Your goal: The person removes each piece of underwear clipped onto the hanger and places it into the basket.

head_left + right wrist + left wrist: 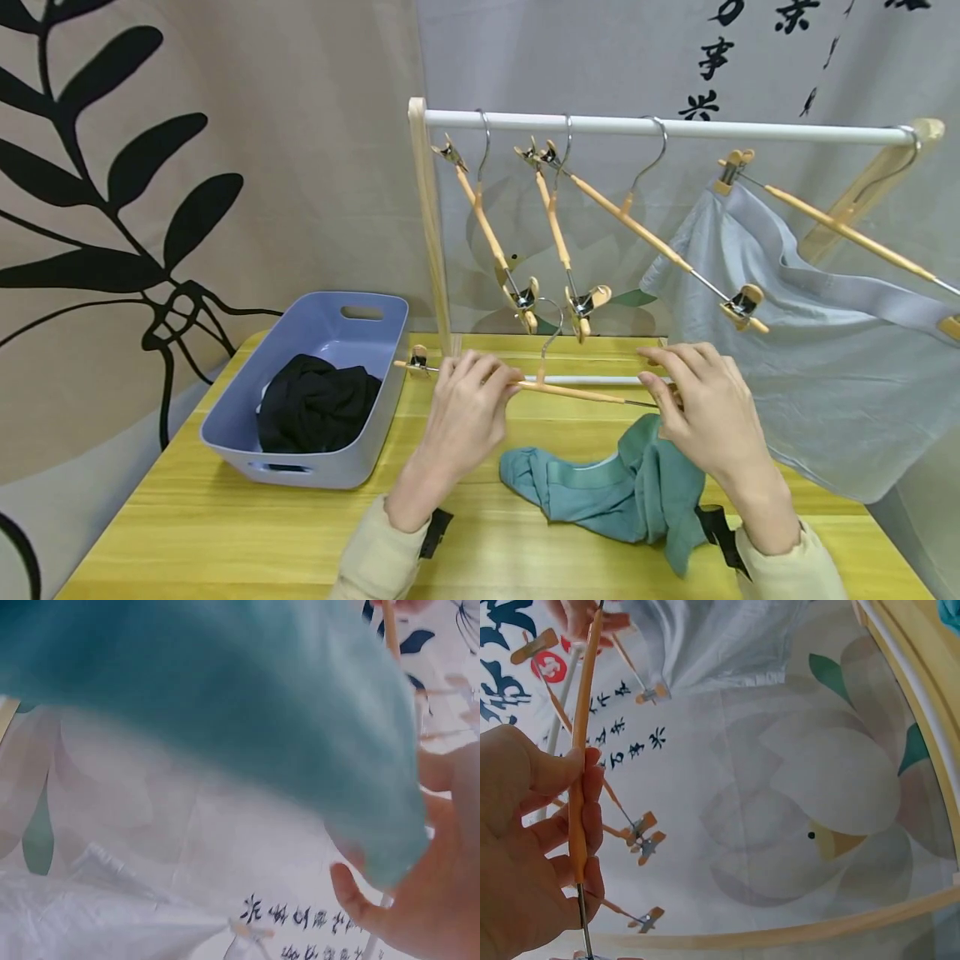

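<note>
In the head view my left hand [467, 407] grips the wooden bar of a clip hanger [581, 392], left of its metal hook. The left wrist view shows the thumb and curled fingers of that hand around the bar [580, 772]. At the hanger's right end, my right hand [711, 417] pinches the clip, which its fingers mostly hide. A teal garment [592, 496] hangs below this hand, its lower part over the table. Close to the right wrist camera, the teal cloth [225, 697] runs up to the fingers [352, 900].
A blue basket [348, 467] with a black garment [318, 408] stands at left. Behind the hands is a rack with a white rail [615, 125], bearing several clip hangers [630, 221]. A light blue garment [780, 350] hangs at right. All stand on a wooden table [247, 533].
</note>
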Demonstrator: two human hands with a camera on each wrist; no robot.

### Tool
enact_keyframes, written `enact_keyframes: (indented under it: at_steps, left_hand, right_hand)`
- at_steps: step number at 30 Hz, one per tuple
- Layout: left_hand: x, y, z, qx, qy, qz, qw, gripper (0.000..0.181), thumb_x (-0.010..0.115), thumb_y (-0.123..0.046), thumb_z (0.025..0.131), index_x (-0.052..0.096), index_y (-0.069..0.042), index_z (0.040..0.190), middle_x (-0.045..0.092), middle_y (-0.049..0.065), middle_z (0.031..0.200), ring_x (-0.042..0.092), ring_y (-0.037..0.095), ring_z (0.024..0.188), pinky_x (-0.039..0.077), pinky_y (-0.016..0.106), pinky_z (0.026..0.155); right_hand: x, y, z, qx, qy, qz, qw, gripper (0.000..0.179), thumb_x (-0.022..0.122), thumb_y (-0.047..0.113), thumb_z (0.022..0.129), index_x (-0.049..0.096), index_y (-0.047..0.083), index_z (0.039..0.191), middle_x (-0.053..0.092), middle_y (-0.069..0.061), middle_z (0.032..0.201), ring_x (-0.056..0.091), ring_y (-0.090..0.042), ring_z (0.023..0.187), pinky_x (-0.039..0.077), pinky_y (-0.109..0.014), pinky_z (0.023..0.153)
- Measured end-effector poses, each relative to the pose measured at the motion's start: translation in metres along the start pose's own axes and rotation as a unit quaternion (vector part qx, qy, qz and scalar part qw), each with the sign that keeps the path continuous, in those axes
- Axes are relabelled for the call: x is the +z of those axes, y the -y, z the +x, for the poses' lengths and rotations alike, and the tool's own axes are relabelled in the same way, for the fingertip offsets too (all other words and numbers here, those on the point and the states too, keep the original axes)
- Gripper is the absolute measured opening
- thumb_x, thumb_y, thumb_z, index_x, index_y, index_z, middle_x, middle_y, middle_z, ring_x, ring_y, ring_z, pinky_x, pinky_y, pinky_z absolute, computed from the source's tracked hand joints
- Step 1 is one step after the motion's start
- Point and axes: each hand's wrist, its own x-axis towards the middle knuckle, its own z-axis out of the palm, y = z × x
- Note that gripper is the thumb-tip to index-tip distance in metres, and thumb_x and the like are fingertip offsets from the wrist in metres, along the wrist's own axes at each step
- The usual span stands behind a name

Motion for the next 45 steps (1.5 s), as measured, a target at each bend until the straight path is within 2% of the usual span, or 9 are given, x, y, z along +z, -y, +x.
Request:
enact_keyframes:
  at_steps: [4,9,14,19,24,30,45]
  left_hand:
    - [-0.002,0.002,-0.001,-0.007,0.002,-0.005,1.0,0.006,0.064,-0.013,0.087,0.07,-0.011,0.086,0.067,-0.001,0.083,0.057,0.017,0.081,0.04,0.031,0.074]
    - [-0.005,0.005,-0.002,-0.011,0.0,-0.008,0.9999,0.006,0.065,-0.013,0.087,0.07,-0.011,0.087,0.067,-0.001,0.083,0.057,0.018,0.08,0.04,0.032,0.074]
    - [-0.009,0.008,-0.002,-0.016,-0.012,-0.002,0.9998,0.005,0.066,-0.014,0.086,0.07,-0.012,0.087,0.067,-0.001,0.084,0.057,0.02,0.079,0.039,0.033,0.073]
    - [-0.01,0.01,-0.002,-0.018,-0.014,0.002,0.9997,0.005,0.066,-0.014,0.087,0.07,-0.011,0.087,0.067,-0.001,0.084,0.057,0.019,0.078,0.04,0.033,0.074]
    - [-0.012,0.011,-0.001,-0.022,-0.01,-0.002,0.9997,0.004,0.067,-0.013,0.086,0.07,-0.011,0.087,0.067,0.0,0.084,0.056,0.018,0.078,0.04,0.034,0.075]
    - [-0.013,0.011,-0.001,-0.024,-0.005,0.0,0.9997,0.005,0.066,-0.013,0.086,0.071,-0.011,0.086,0.067,0.0,0.084,0.056,0.018,0.079,0.04,0.034,0.075]
    - [-0.013,0.011,-0.001,-0.032,0.004,-0.002,0.9995,0.005,0.066,-0.012,0.087,0.071,-0.012,0.087,0.067,0.0,0.085,0.055,0.017,0.078,0.04,0.033,0.074]
  right_hand:
    - [-0.004,-0.009,-0.003,0.023,0.026,0.021,0.9992,0.02,0.061,0.019,0.091,0.069,0.003,0.102,0.069,-0.012,0.097,0.057,-0.03,0.094,0.044,-0.047,0.076]
    - [-0.007,-0.014,-0.005,0.046,0.064,0.046,0.9958,0.014,0.06,0.017,0.092,0.069,0.007,0.095,0.07,-0.006,0.092,0.058,-0.024,0.091,0.046,-0.044,0.074]
    - [-0.008,-0.018,-0.007,0.07,0.095,0.071,0.9905,0.011,0.059,0.015,0.093,0.068,0.012,0.09,0.066,0.002,0.084,0.055,-0.01,0.08,0.044,-0.03,0.07]
    - [-0.005,-0.019,-0.005,0.076,0.084,0.121,0.9862,0.011,0.059,0.012,0.092,0.068,0.012,0.085,0.058,0.006,0.074,0.044,0.001,0.065,0.036,-0.016,0.061]
    - [-0.002,-0.017,-0.005,0.102,0.061,0.159,0.9801,0.011,0.061,0.008,0.09,0.067,0.012,0.082,0.054,0.008,0.069,0.043,0.0,0.061,0.035,-0.015,0.058]
    - [0.001,-0.015,-0.005,0.112,0.03,0.196,0.9738,0.012,0.064,-0.001,0.085,0.067,0.009,0.081,0.055,0.01,0.07,0.046,0.0,0.063,0.036,-0.014,0.062]
    - [0.004,-0.013,-0.006,0.121,0.008,0.207,0.9708,0.013,0.064,-0.004,0.084,0.068,0.009,0.082,0.057,0.009,0.072,0.049,0.004,0.067,0.038,-0.012,0.066]
